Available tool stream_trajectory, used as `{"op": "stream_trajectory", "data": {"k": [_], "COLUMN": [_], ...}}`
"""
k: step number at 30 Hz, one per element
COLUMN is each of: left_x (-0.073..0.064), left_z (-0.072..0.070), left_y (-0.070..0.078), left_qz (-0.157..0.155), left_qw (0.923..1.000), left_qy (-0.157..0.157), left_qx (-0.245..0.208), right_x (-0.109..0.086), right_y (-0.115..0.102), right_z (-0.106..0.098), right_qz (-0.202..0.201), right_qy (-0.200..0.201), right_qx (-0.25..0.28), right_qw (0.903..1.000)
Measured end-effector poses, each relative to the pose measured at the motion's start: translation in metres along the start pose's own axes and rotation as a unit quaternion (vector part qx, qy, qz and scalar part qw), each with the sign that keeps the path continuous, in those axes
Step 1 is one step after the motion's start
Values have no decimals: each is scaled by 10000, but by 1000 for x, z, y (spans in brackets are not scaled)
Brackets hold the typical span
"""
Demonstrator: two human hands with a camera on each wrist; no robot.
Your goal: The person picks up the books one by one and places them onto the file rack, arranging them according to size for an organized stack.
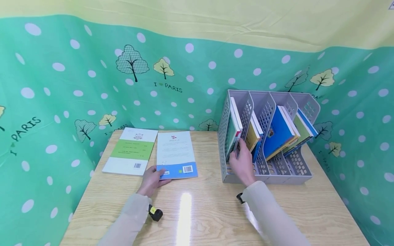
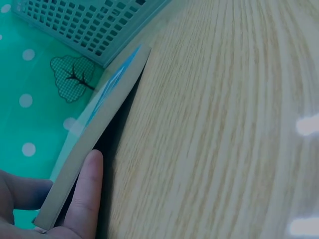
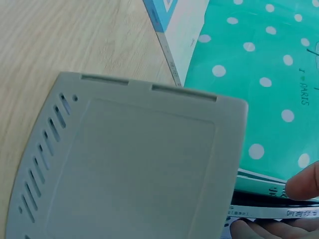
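My left hand [image 1: 152, 179] pinches the near left corner of a white book with a blue band [image 1: 175, 153]. Its thumb lies on the cover and the fingers are beneath; in the left wrist view the near edge of the book is tilted up off the wood over a finger [image 2: 87, 194]. My right hand [image 1: 243, 162] is at the leftmost slot of a grey file rack [image 1: 267, 179]. There it grips two thin upright books [image 1: 234, 118] low on their spines. In the right wrist view the thumb [image 3: 303, 183] and fingers are on opposite sides of the spines.
A white and green book [image 1: 130, 150] lies flat left of the blue-banded one. Other slots hold a yellow book [image 1: 253, 135], blue books [image 1: 278, 131] and a green one [image 1: 298, 133], leaning. A dotted green curtain [image 1: 172, 99] closes off the wooden table [image 1: 209, 208] behind.
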State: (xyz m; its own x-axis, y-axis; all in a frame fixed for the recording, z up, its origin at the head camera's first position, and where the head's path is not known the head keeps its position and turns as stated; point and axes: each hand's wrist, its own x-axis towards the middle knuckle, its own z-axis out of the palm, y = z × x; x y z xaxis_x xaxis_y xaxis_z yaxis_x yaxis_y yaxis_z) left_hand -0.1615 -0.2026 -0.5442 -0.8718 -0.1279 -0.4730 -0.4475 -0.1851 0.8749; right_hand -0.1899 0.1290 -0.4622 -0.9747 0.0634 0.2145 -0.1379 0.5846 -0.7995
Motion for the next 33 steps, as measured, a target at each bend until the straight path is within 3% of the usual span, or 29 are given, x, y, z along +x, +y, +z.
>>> {"op": "stream_trajectory", "data": {"k": [12,33], "left_x": [-8,-44], "left_z": [-4,0], "left_y": [-6,-4], "left_qz": [256,582], "left_qw": [9997,9978], "left_qy": [-4,-299], "left_qx": [17,-35], "right_x": [-12,-35], "right_y": [4,-4], "right_z": [-6,-18], "right_qz": [182,152], "right_qy": [180,1], "right_qx": [7,31], "right_qw": [9997,9999]}}
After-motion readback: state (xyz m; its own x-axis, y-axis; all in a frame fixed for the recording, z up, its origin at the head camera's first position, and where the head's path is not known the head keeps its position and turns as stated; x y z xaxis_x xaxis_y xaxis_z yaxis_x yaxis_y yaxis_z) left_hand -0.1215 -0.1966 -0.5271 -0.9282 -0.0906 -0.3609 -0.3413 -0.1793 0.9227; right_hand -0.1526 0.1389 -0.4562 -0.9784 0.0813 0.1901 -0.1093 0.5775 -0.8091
